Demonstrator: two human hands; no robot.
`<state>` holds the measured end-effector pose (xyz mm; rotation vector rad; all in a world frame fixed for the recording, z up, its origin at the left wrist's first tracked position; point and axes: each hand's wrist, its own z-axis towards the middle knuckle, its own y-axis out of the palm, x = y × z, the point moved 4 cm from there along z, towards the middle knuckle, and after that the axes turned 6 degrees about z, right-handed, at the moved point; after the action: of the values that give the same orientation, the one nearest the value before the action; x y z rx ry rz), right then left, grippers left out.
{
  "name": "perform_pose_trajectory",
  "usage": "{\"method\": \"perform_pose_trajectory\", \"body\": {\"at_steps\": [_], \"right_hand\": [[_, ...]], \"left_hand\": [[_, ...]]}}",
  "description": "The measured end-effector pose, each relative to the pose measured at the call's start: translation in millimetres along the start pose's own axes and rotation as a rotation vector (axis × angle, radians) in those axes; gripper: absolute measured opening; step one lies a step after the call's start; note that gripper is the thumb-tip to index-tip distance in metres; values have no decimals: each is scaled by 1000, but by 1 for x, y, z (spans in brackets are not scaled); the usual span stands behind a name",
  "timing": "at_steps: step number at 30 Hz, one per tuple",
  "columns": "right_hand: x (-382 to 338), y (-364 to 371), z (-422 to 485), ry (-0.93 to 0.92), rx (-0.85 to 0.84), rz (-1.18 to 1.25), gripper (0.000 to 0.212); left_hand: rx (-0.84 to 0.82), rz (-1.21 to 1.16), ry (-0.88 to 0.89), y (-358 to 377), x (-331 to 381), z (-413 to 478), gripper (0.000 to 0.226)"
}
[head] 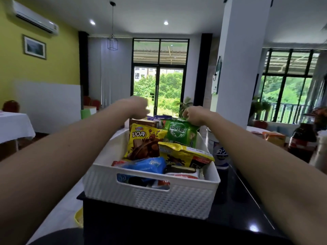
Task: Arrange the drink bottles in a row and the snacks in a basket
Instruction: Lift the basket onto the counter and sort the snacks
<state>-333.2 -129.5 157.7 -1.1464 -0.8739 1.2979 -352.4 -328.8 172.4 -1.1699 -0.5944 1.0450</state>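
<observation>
A white plastic basket (pixel 177 198) stands on a dark table (pixel 238 209), packed with snack packets: a yellow chocolate bag (pixel 141 144), a second yellow bag (pixel 184 154), a blue packet (pixel 148 164) and a green bag (pixel 182 132) at the far end. My right hand (pixel 193 114) pinches the top edge of the green bag. My left hand (pixel 138 106) hovers with curled fingers over the far end of the basket, above a brown box (pixel 143 122); it is blurred and I cannot tell whether it holds anything. A bottle with a blue label (pixel 220 156) stands right of the basket. A dark cola bottle (pixel 303 142) stands further right.
An orange packet (pixel 274 137) lies on the table beyond the cola bottle. A white-clothed table (pixel 14 126) stands at the left, a white pillar (pixel 242 68) behind right. A yellow object (pixel 78 218) sits on the floor by the table's near left corner.
</observation>
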Motion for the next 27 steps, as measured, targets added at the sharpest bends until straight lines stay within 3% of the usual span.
{"method": "perform_pose_trajectory", "body": {"at_steps": [2, 4, 7, 11, 15, 18, 21, 24, 27], "right_hand": [[4, 2, 8, -11, -76, 34, 40], [7, 3, 11, 7, -178, 38, 31], [14, 4, 13, 16, -244, 63, 35], [20, 2, 14, -14, -98, 175, 43], [24, -20, 9, -37, 201, 472, 41], [21, -47, 0, 1, 351, 512, 25], [19, -57, -3, 116, 197, 479, 26], [13, -61, -13, 149, 89, 448, 28], [16, -63, -11, 190, 156, 520, 28]], "left_hand": [[60, -78, 121, -2, 19, 17, 41], [4, -71, 207, 7, 34, 30, 44], [-114, 54, 224, 25, 42, 44, 41], [-77, 13, 174, 26, 33, 52, 42], [-80, 104, 104, 32, 21, 49, 37], [84, 208, 79, 28, 19, 46, 24], [291, 243, 9, 15, 12, 45, 21], [408, 74, -58, 4, 2, 45, 24], [479, -131, -22, -7, -4, 39, 25]]}}
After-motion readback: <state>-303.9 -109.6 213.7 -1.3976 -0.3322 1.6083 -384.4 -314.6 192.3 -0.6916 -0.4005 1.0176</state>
